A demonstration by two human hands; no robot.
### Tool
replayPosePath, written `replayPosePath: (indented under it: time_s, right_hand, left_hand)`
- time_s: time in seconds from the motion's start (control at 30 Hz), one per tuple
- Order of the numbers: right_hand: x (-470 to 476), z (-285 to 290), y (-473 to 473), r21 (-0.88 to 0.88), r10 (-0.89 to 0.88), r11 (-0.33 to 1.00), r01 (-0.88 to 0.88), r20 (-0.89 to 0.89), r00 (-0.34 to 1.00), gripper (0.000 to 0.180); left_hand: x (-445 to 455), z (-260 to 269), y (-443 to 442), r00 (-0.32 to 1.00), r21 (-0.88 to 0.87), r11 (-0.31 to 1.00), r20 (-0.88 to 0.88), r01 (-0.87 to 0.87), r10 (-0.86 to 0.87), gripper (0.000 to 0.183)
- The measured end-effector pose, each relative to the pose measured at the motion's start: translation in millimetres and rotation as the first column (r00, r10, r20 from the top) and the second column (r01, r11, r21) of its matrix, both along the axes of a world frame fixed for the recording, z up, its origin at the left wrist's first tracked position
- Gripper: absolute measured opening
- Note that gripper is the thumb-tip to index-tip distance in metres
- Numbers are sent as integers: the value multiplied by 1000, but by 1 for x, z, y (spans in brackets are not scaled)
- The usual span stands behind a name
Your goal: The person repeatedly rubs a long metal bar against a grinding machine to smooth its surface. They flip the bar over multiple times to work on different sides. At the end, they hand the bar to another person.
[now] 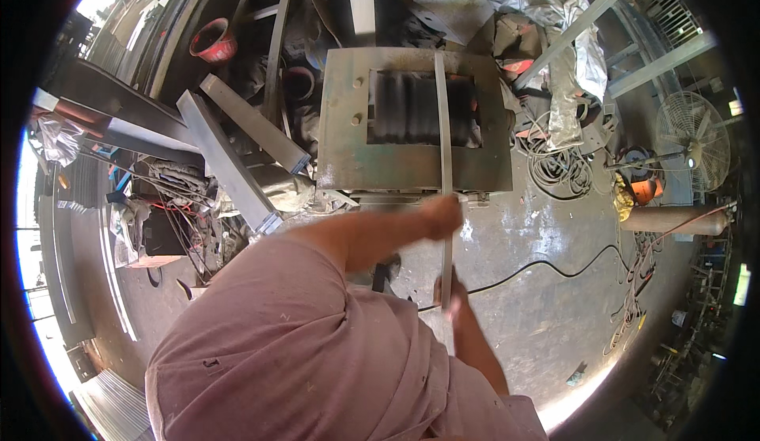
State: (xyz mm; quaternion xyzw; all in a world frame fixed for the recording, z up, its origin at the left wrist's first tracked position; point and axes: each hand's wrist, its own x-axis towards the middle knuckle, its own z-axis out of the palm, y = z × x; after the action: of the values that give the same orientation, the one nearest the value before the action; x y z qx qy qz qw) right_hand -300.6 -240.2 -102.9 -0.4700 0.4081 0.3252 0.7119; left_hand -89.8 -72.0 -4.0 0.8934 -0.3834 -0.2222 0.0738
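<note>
A long, narrow metal bar [444,126] runs from the far edge of a metal machine table [350,162] towards my body, lying across its rectangular opening. Inside that opening a dark, wide roller or belt [409,108] shows beneath the bar. My left hand [444,218] is closed around the bar just in front of the table's near edge. Nearer to me, my right hand [452,296] grips the bar close to its near end. Both hands are slightly blurred, and the fingers' undersides are hidden.
Two rectangular metal tubes [222,153] lean left of the machine, below a red bucket [214,41]. Coiled cables [558,165] lie on the floor at the right, near a caged fan [693,141] and a gas cylinder [677,220]. A black cable [537,264] crosses the floor.
</note>
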Motion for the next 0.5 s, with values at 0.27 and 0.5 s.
replayPosePath:
  time_s: [0.27,0.5]
  right_hand:
    - [87,5,17,190,61,979,-79,102,993,58]
    - [-153,7,-46,154,-87,983,103,-107,990,22]
  left_hand:
    - [84,22,31,992,267,958,44,101,-116,23]
    - [-116,19,-35,877,83,883,101,463,-469,21]
